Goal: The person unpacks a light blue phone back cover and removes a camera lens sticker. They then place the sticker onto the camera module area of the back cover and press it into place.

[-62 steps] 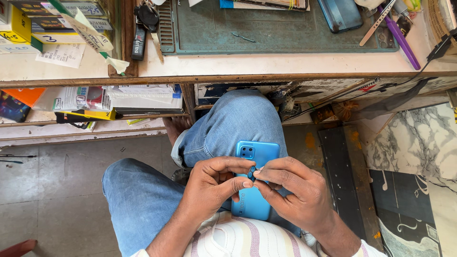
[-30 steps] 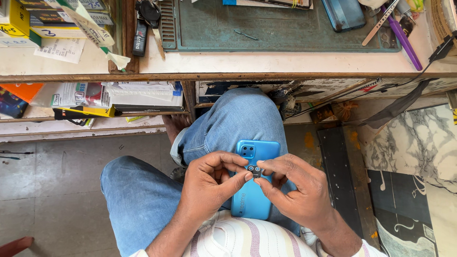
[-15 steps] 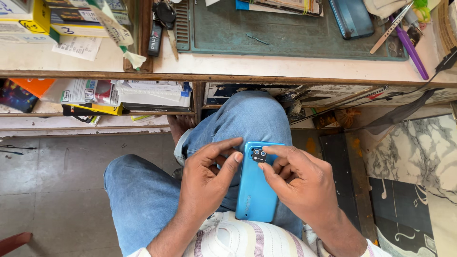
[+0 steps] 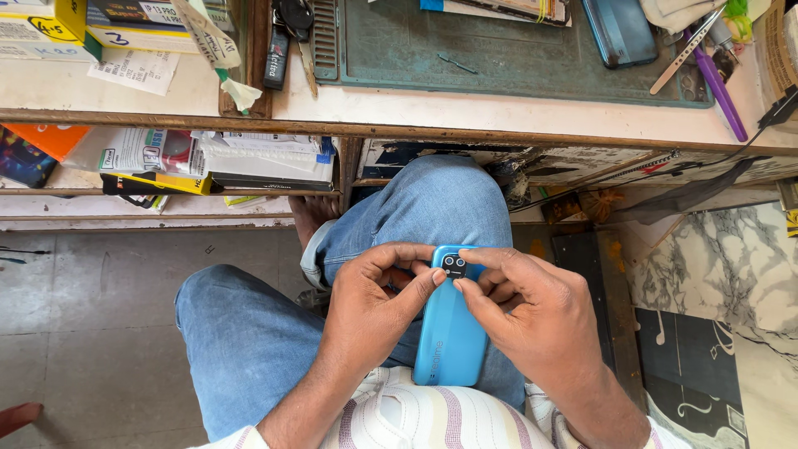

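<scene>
Yellow and white cartons (image 4: 50, 29) stood at the bench's upper left; flat packets (image 4: 208, 162) were stacked on the shelf beneath, beside an orange one (image 4: 50, 137). Both forearms rose from the lap. The left hand (image 4: 374, 308) and right hand (image 4: 532, 320) curled narrowly around a blue phone (image 4: 449, 341) lying back-up on the thigh, their fingertips pinching at its camera block (image 4: 454, 265).

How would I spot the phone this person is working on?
Look below the workbench, at the lap in blue jeans. Both hands pinch a bright blue phone lying back-up there; unlike the darker teal phone on the bench mat, it shows a black camera block.
</scene>
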A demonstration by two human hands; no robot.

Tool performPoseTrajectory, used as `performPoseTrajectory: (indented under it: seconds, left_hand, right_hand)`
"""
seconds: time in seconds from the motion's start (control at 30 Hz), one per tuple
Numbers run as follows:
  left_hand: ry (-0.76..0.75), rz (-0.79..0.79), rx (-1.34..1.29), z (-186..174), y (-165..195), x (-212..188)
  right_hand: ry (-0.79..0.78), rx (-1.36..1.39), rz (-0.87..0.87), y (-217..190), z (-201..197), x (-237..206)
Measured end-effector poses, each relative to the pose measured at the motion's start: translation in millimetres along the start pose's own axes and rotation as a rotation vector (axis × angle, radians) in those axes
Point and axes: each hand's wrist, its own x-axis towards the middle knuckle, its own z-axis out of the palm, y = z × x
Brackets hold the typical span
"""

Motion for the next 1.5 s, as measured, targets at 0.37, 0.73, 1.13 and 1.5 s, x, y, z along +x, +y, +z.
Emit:
performPoseTrajectory:
  seconds: [0.37, 0.73, 1.13, 1.5]
  left_hand:
    - [0.017, 0.014, 0.002, 1.3, -4.1, 4.6]
    - [-0.014, -0.013, -0.186, -1.2, -12.1, 8.1]
    - [-0.003, -0.012, -0.149, -1.5, -15.5, 8.0]
    - [0.014, 0.01, -0.041, 0.8, -9.9, 6.9]
  right_hand:
    - [-0.031, -0.037, -0.07, 3.9, -4.6, 3.5]
    - [-0.006, -0.12, -0.252, 11.5, -5.3, 6.3]
    - [-0.025, -0.138, -0.173, 1.4, -7.4, 9.5]
    - [-0.076, -0.163, -0.116, 2.5, -9.7, 13.4]
